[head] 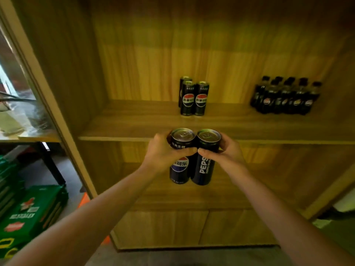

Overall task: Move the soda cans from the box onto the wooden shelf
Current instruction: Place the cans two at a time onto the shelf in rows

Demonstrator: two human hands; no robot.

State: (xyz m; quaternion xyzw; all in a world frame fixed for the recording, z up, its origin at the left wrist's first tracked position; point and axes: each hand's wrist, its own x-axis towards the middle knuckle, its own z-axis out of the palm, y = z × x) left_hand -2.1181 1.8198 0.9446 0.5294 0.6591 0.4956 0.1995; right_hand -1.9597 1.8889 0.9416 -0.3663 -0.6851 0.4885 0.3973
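Note:
Two tall black Pepsi cans are held side by side in front of the wooden shelf (134, 129). My left hand (163, 152) is wrapped around the left can (179, 169). My right hand (228, 150) grips the right can (204, 167). Both cans are upright and touch each other, just below and in front of the shelf board's front edge. Three matching cans (194, 98) stand in a cluster on that board, straight behind my hands. The box is not in view.
A group of several small dark soda bottles (284, 96) stands on the same board at the right. Green drink cartons (32, 212) are stacked on the floor at the lower left. A lower shelf board (172, 196) lies beneath my hands.

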